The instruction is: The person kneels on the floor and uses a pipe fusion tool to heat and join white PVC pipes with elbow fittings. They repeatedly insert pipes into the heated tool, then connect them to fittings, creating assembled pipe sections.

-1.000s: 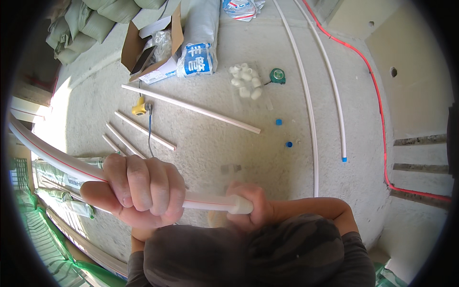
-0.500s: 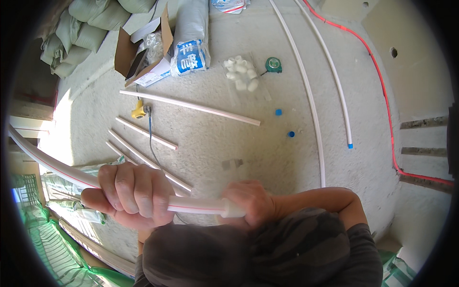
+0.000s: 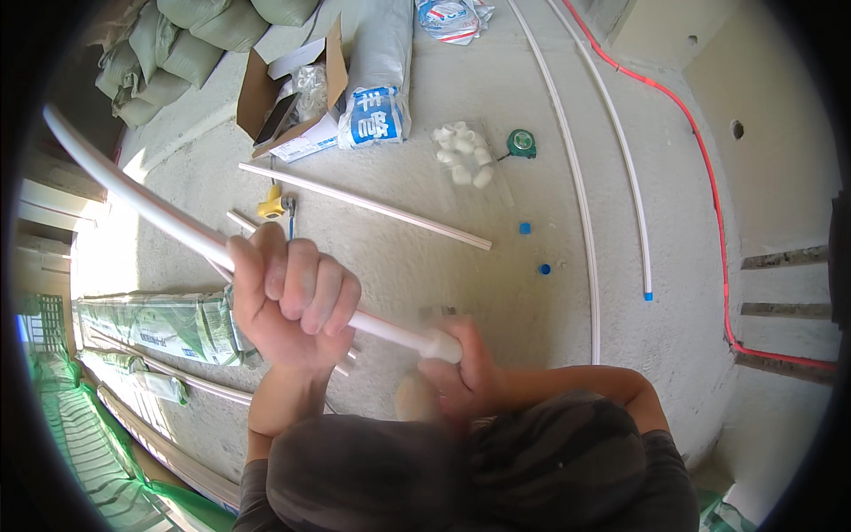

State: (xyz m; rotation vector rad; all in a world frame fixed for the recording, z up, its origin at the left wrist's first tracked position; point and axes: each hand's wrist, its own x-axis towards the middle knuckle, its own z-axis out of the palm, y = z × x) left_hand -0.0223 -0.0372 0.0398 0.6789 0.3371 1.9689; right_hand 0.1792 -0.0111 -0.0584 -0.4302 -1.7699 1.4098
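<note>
My left hand [image 3: 297,288] is wrapped round a long white pipe [image 3: 160,213], which slopes from the far left down toward my middle. A white pipe fitting [image 3: 442,346] sits on the pipe's near end. My right hand [image 3: 468,368] is closed against this fitting, its fingers partly hidden. Just below the right hand shows a blurred tan round shape [image 3: 415,396] whose kind I cannot make out. My dark-patterned knees [image 3: 558,452] are close beneath both hands.
Cut white pipes [image 3: 363,206] lie on the concrete floor, near two blue caps [image 3: 526,228]. Farther off are a bag of white fittings [image 3: 463,151], a green tape measure [image 3: 521,143], a yellow-and-black tool [image 3: 273,204] and an open carton [image 3: 335,66]. A red conduit [image 3: 700,133] runs along the right.
The pipe now slopes more steeply, its far end higher. My left hand has risen and turned with it. The fitting end has shifted up and slightly right, and the whole view has moved a little.
</note>
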